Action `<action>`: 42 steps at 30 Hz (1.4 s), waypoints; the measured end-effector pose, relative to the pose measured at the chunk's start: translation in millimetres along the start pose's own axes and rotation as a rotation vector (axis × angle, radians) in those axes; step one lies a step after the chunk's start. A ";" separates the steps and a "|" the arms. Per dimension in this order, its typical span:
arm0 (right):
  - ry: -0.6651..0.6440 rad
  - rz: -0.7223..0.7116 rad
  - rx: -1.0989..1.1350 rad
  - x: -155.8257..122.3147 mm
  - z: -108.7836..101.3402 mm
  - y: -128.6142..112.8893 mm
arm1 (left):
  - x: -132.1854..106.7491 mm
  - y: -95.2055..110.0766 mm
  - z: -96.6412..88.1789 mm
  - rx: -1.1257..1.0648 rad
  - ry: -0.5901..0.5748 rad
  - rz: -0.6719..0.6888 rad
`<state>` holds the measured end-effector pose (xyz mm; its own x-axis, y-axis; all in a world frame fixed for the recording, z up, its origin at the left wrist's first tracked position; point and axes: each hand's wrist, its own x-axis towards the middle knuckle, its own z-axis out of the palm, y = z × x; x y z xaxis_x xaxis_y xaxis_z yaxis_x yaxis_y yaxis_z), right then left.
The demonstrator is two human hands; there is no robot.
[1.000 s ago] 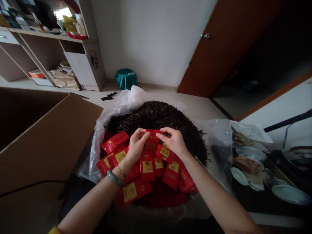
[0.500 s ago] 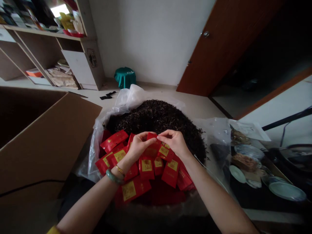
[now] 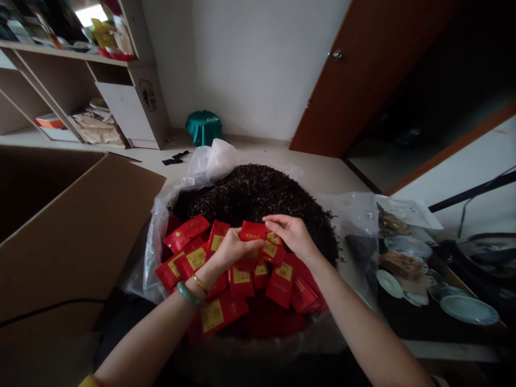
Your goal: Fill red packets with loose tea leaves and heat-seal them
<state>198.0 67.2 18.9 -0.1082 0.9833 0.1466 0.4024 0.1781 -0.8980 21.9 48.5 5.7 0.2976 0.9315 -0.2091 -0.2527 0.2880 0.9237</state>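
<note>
My left hand (image 3: 237, 249) grips a small red foil packet (image 3: 252, 230) with gold lettering, thumb across its front. At the packet's upper right corner is my right hand (image 3: 293, 235), fingers stretched out and thumb slightly apart from them. I cannot tell whether its fingertips touch the packet. Below and around both hands lie several more red packets (image 3: 281, 285) with gold labels. Behind them rises a heap of dark, dry, twisted leaves (image 3: 262, 188), like loose tea. A clear plastic bag (image 3: 153, 252) surrounds the leaves and packets.
To the left stands an open cardboard box (image 3: 88, 220). At the right, a dark tray (image 3: 397, 320) bears dishes and a lidded tub (image 3: 407, 250). A green cloth-covered bin (image 3: 204, 128) sits by the wall, between the shelf unit (image 3: 129, 110) and a brown door (image 3: 322, 91).
My right fingers have loosened from the packet's top edge and drawn slightly apart. My left hand has shifted down a little, so more of the packet's gold lettering shows. The view has shifted slightly.
</note>
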 end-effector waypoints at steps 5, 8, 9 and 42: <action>0.000 0.054 -0.842 0.9 -39.4 39.4 | 2.6 -0.2 -3.0 0.018 0.041 0.053; -0.130 0.172 -1.149 -6.6 -45.9 56.0 | 2.6 -1.0 -3.2 0.034 0.030 0.057; -0.157 0.198 -1.193 -8.5 -44.8 59.8 | 2.6 -1.8 -3.2 0.035 0.025 0.055; -0.190 -0.082 -0.394 -38.4 -29.0 -36.7 | -5.1 -9.8 -2.4 0.240 -0.201 0.086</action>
<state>213.7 24.0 58.2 -0.3050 0.9472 0.0987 0.6975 0.2927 -0.6541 20.7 41.5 -3.0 0.4661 0.8810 -0.0811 -0.0682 0.1271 0.9895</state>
